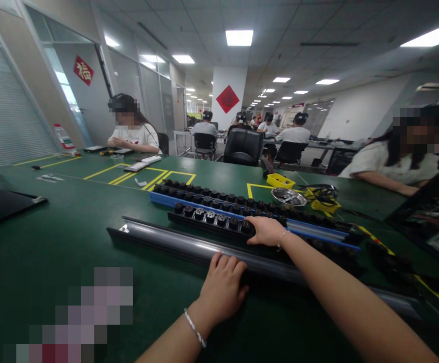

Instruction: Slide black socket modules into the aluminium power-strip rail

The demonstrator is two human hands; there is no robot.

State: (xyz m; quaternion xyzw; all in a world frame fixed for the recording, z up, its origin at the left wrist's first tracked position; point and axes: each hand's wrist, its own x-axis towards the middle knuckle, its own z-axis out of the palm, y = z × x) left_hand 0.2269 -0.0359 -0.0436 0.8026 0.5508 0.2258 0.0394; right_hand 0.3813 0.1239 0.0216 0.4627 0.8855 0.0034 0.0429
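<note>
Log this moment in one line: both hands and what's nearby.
left hand: on rail | right hand: touching knob row | beyond: blue rack, bowl

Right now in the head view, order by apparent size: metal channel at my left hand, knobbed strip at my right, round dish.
1. Metal channel
2. Knobbed strip
3. Round dish, though it sits farther back
</note>
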